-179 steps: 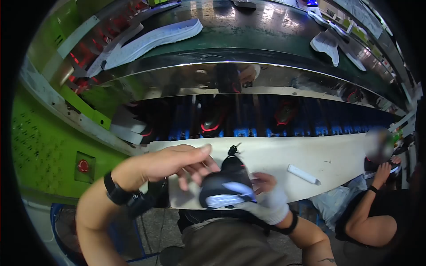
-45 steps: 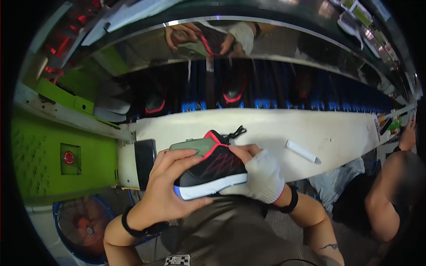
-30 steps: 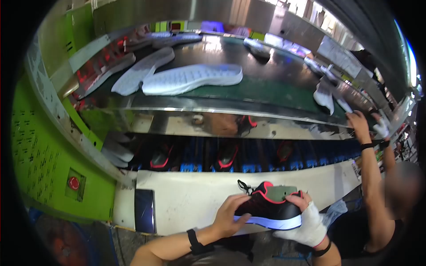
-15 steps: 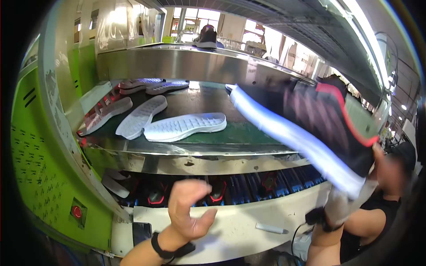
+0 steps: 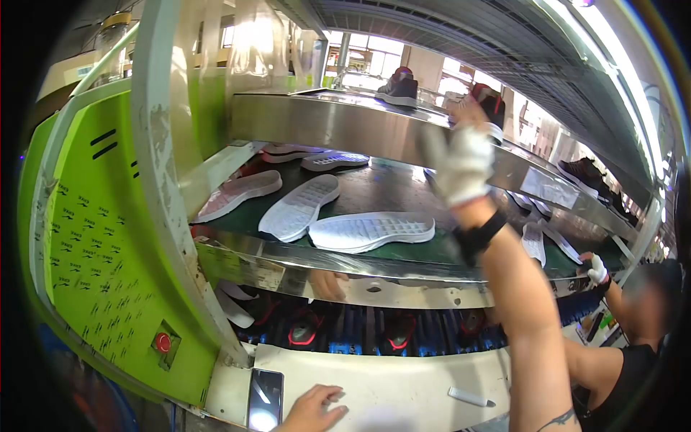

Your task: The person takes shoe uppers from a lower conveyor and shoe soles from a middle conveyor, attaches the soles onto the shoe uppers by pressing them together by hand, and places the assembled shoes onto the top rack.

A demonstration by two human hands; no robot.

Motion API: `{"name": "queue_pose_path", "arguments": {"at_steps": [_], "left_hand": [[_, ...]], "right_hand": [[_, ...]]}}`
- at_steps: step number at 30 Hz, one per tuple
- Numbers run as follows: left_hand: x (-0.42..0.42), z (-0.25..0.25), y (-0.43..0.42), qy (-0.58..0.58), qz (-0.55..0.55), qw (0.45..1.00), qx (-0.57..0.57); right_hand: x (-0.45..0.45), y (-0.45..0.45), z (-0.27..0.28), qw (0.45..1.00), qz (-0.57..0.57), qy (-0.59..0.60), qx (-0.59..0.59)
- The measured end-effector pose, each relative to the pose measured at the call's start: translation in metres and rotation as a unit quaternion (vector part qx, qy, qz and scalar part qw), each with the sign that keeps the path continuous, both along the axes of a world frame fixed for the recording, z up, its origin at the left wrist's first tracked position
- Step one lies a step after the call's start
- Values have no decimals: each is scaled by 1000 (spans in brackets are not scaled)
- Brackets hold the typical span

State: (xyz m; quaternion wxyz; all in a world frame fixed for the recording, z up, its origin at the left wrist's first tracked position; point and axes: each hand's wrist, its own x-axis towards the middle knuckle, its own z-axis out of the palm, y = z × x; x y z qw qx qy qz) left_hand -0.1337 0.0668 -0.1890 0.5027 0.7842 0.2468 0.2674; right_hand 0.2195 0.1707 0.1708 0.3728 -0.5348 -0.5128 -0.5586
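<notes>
My right hand (image 5: 466, 162), in a white fingerless glove, is raised at the upper metal shelf, blurred by motion. Its fingers look stretched and spread beside a black and red shoe (image 5: 491, 105) standing on that shelf; whether they touch it is unclear. Low in the view, my left hand (image 5: 317, 409) hovers at the white table (image 5: 374, 367) with fingers apart and nothing in them. A dark phone (image 5: 265, 397) lies to its left, and a white marker-like tube (image 5: 469, 397) to its right.
White soles (image 5: 372, 232) lie on the green-black belt (image 5: 367, 191). Below it, shoes with red trim (image 5: 305, 329) sit on a blue and black conveyor. A green panel (image 5: 108, 252) stands left. A co-worker (image 5: 612, 367) is at the right, one gloved hand at the belt.
The view has tilted up. The shoe went from both hands into my right hand, was lifted, and now stands on the upper shelf. My left hand let go and is lower.
</notes>
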Motion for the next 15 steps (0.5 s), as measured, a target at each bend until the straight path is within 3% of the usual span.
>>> {"name": "queue_pose_path", "arguments": {"at_steps": [1,2,3,4,5,7,8,9,10,11,12,13,15], "left_hand": [[4,-12,27,3,2,1000,20],[9,-22,46,-26,13,997,75],[18,-20,71,0,18,993,121],[34,-5,94,-47,37,982,179],[48,5,118,-47,45,986,155],[74,4,165,46,108,969,219],[87,-5,192,54,108,975,184],[105,-16,210,-36,233,916,325],[103,9,223,97,192,940,264],[107,0,246,154,153,954,207],[117,-32,274,161,230,913,297],[125,-72,300,167,305,857,381],[121,-134,344,198,294,858,372]], "right_hand": [[-37,-1,-29,969,-64,18,-240],[-78,14,-51,957,244,27,-154],[-106,27,-74,935,251,-15,-251],[-138,33,-92,921,194,7,-337],[-157,47,-105,887,157,48,-431],[-165,78,-128,851,121,141,-491],[-163,83,-127,853,136,132,-487],[-160,86,-127,854,150,121,-483],[-159,83,-128,855,149,118,-483],[-156,76,-131,893,143,74,-420],[-151,70,-134,923,136,30,-358],[-140,63,-134,924,211,-14,-319],[-122,37,-127,913,282,-84,-282]]}}
